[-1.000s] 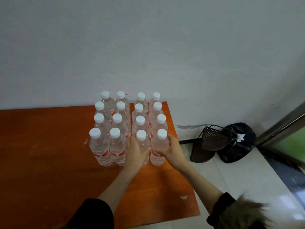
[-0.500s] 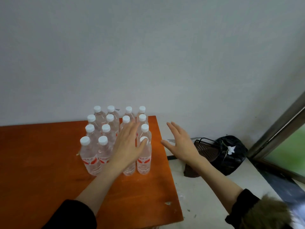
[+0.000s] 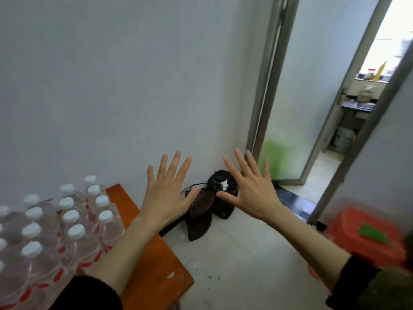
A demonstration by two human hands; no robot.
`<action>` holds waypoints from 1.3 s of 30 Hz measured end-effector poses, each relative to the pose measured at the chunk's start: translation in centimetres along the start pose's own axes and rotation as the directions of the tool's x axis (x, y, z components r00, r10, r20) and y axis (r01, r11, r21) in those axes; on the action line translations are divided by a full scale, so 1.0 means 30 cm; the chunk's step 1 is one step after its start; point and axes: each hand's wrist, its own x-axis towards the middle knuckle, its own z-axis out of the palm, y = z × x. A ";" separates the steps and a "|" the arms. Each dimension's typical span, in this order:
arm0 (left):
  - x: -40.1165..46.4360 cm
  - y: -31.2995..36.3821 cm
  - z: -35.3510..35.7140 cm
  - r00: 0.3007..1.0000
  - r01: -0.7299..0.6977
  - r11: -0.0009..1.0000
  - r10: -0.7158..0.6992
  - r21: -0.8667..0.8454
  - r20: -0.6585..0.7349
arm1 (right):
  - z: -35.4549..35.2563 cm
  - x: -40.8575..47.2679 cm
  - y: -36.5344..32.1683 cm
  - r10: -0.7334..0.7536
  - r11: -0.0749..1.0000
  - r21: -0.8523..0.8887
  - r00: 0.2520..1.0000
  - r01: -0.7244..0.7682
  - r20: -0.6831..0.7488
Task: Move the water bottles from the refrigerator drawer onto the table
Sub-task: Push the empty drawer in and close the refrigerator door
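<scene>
Leftmost, the water bottles (image 3: 64, 229) stand packed together on the orange table (image 3: 154, 265). Beside them the left hand (image 3: 166, 193) hangs in the air with fingers spread, holding nothing. The right hand (image 3: 250, 189) does likewise, above a black bag (image 3: 223, 211) on the floor.

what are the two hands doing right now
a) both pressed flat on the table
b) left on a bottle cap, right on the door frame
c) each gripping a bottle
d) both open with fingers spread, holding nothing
d: the left hand and the right hand are raised in the air with fingers spread and nothing in them, off to the right of the bottles standing on the table.
</scene>
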 end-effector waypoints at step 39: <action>-0.697 2.528 0.300 0.530 -0.758 0.519 0.843 -0.395 0.089 | -0.546 -2.269 1.339 0.896 0.431 -0.254 0.444 -0.866 0.006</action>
